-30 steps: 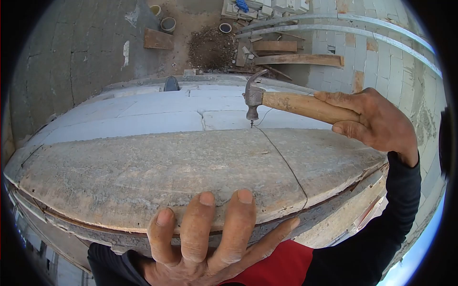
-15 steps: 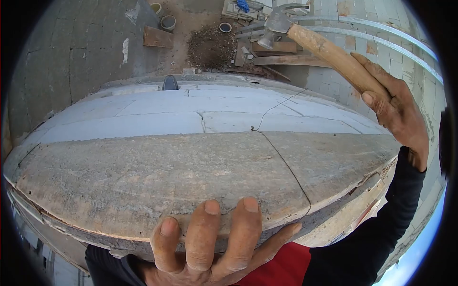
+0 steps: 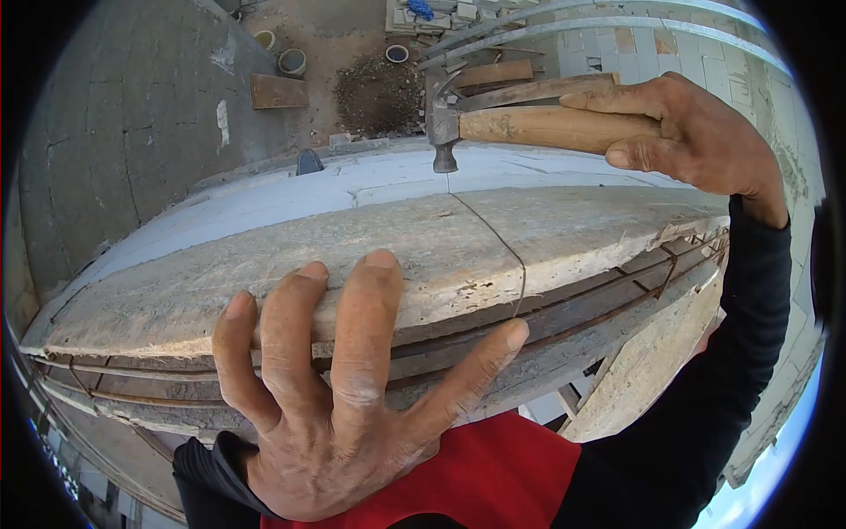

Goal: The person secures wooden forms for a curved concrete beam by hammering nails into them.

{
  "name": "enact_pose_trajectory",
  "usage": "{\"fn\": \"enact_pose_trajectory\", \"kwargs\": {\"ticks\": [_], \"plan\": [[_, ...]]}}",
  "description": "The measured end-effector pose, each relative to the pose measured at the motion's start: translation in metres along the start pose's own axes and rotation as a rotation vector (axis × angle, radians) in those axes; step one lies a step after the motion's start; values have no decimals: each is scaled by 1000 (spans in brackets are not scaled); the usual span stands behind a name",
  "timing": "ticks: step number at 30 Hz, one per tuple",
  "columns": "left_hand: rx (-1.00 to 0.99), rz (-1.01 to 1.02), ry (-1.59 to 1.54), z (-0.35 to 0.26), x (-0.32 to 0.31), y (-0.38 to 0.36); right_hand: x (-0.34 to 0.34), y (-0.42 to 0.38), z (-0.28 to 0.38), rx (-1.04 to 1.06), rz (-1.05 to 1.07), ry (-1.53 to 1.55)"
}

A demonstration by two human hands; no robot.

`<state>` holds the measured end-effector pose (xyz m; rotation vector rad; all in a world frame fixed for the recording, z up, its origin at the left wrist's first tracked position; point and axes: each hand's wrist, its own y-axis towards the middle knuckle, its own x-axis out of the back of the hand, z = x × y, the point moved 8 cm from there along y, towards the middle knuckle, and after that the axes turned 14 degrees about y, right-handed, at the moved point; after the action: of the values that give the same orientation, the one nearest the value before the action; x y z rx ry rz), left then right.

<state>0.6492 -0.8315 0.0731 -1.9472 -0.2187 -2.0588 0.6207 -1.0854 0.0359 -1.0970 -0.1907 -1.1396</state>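
My right hand is wrapped round the wooden handle of a claw hammer. The hammer head points down over the far edge of a long, rough wooden board, just above a thin wire that crosses the board. Whether the head touches the wire is hard to tell. My left hand lies with fingers spread over the near edge of the board, its fingertips on the top face and the thumb stretched toward the wire.
Rusty rebar runs in the gap below the board. Beyond it is a white block wall. Down on the ground are buckets, a rubble heap, planks and metal rails.
The hammer has come down and left, from raised to level at the board's far edge. My left hand appears further left with fingers more spread. The view has shifted, showing rebar below the board.
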Motion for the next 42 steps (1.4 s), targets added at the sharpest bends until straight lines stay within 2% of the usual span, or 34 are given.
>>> {"fn": "enact_pose_trajectory", "kwargs": {"ticks": [3,4,7,9,11,13,15,16,18,22,25,27,28,29,30,31,33,34,35,36,38,40,41,42], "plan": [[-4,14,-69,3,2,1,20,-42,4,-41,-223,-15],[-20,24,-92,4,3,1,30,-71,-2,-70,-429,166],[-56,-23,-49,0,10,1,12,-153,0,-79,-836,504],[-76,-101,19,-7,19,-3,-15,-237,-10,5,-1115,780],[-104,-183,61,-16,24,-8,-66,-316,-19,-31,-1362,872],[-147,-252,75,-20,28,-13,-130,-393,-30,-152,-1623,938],[-153,-279,85,-24,29,-19,-198,-460,-46,-331,-1674,926],[-168,-318,92,-21,32,-22,-223,-487,-50,-314,-1717,910],[-198,-286,78,-21,28,-21,-280,-529,-65,-414,-1642,954],[-248,-286,111,-16,23,-21,-348,-604,-66,-403,-1720,1026],[-221,-220,98,-21,23,-11,-416,-688,-58,-377,-2004,1026],[-230,-179,94,-21,20,-16,-460,-730,-67,-556,-2086,1008],[-214,-119,58,-24,26,-18,-468,-745,-67,-686,-2049,1007],[-189,-141,150,-20,24,-19,-482,-761,-84,-827,-1933,1022],[-193,-115,157,-24,27,-20,-510,-785,-129,-811,-1868,989],[-174,-106,206,-22,25,-22,-531,-801,-165,-977,-1750,1001],[-180,-56,191,-19,20,-20,-581,-820,-252,-950,-1632,1148],[-182,-81,171,-17,18,-20,-588,-814,-264,-965,-1638,1124],[-163,-92,223,-12,13,-17,-582,-805,-260,-1123,-1408,1088],[-164,-72,215,-14,16,-19,-578,-803,-275,-1096,-1389,1075],[-144,-69,233,-7,12,-16,-567,-805,-288,-1401,-960,440],[-153,-75,233,-5,5,-9,-518,-811,-284,-1269,-1230,-57],[-158,-73,230,-6,3,-8,-478,-813,-282,-1193,-1405,-170],[-170,-88,223,-7,3,-10,-418,-784,-230,-1011,-1560,-293]]}}
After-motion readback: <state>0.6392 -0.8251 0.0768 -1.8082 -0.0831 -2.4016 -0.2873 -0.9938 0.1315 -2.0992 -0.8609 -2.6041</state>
